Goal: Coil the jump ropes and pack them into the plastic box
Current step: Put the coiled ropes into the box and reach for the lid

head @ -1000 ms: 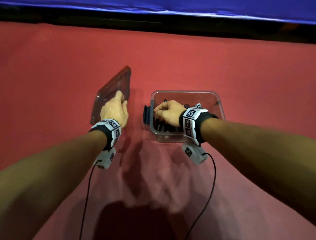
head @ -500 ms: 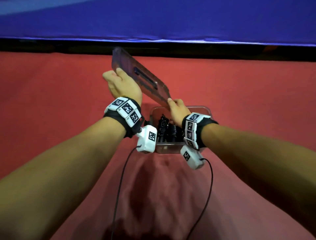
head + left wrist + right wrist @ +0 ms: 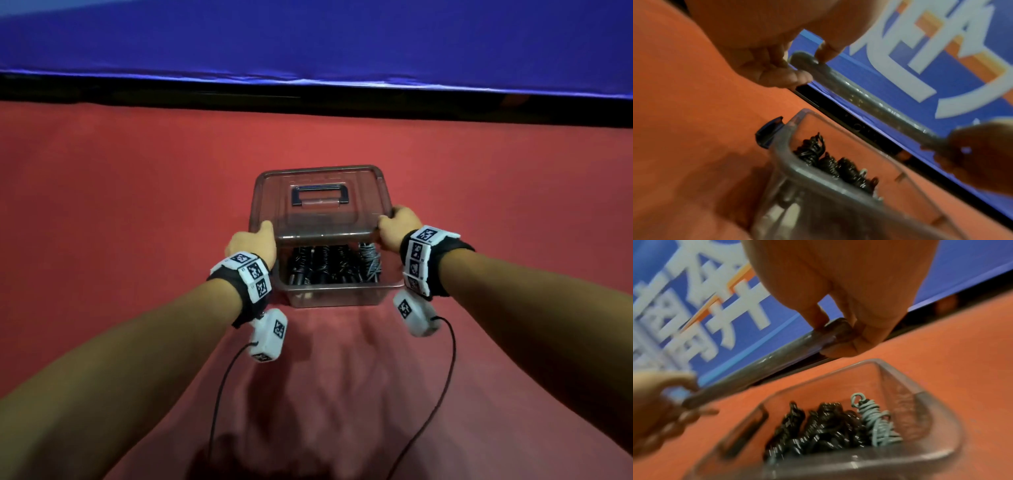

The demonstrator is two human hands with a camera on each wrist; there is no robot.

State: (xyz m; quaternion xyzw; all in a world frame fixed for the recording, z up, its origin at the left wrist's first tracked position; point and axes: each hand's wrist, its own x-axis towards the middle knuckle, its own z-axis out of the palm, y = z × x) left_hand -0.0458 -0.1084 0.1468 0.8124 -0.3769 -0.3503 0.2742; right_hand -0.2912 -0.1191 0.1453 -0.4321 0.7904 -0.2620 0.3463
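A clear plastic box (image 3: 334, 297) stands on the red cloth with coiled black jump ropes (image 3: 317, 265) and one pale grey-blue coil (image 3: 876, 420) inside. A clear smoky lid (image 3: 318, 202) with a dark handle (image 3: 320, 195) hovers level just above the box. My left hand (image 3: 255, 241) pinches the lid's near left corner (image 3: 803, 60). My right hand (image 3: 397, 224) pinches its near right corner (image 3: 836, 330). A gap shows between the lid and the box rim (image 3: 797, 168).
Red cloth (image 3: 120, 222) covers the table all around the box. A blue banner (image 3: 308, 37) with white characters runs along the far edge above a dark strip. A dark latch (image 3: 768, 131) sticks out from the box's left side. Sensor cables (image 3: 219, 397) hang from both wrists.
My left hand lifted the lid from the cloth at the left. My right hand left the box and took the lid's other end. Both brought it level over the box.
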